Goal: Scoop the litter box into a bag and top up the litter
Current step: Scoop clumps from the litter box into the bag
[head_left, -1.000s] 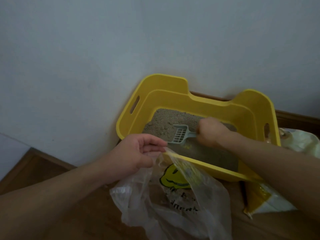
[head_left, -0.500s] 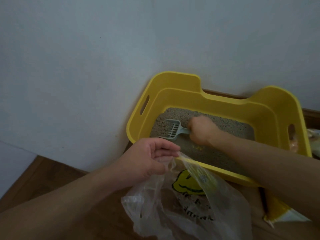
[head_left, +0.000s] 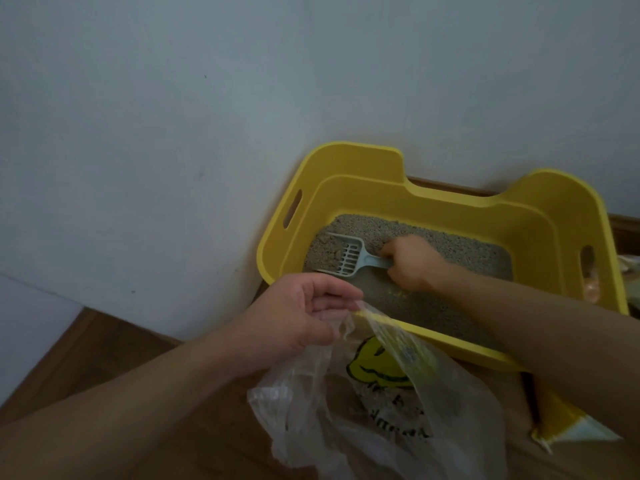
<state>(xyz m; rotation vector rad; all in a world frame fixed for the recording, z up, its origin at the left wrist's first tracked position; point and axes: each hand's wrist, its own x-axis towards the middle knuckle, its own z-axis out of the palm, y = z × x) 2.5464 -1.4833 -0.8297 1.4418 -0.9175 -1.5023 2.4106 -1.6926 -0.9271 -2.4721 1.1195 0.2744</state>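
Observation:
A yellow litter box (head_left: 363,164) stands against the white wall, filled with grey litter (head_left: 460,252). My right hand (head_left: 410,265) grips the handle of a pale blue slotted scoop (head_left: 348,256), whose blade lies in the litter at the box's left end with clumps in it. My left hand (head_left: 298,315) pinches the rim of a clear plastic bag (head_left: 381,407) with a yellow smiley print, holding it up at the box's near rim. The bag's mouth hangs beside the box on the floor.
The wooden floor (head_left: 86,362) runs along the wall at the lower left. A yellow and white litter sack (head_left: 568,427) lies on the floor at the lower right, partly under my right arm. More packaging (head_left: 628,268) shows to the right of the box.
My right hand has pushed the scoop leftward through the litter toward the box's left wall, and clumps now sit in it. My left hand keeps holding the bag. The view shifted.

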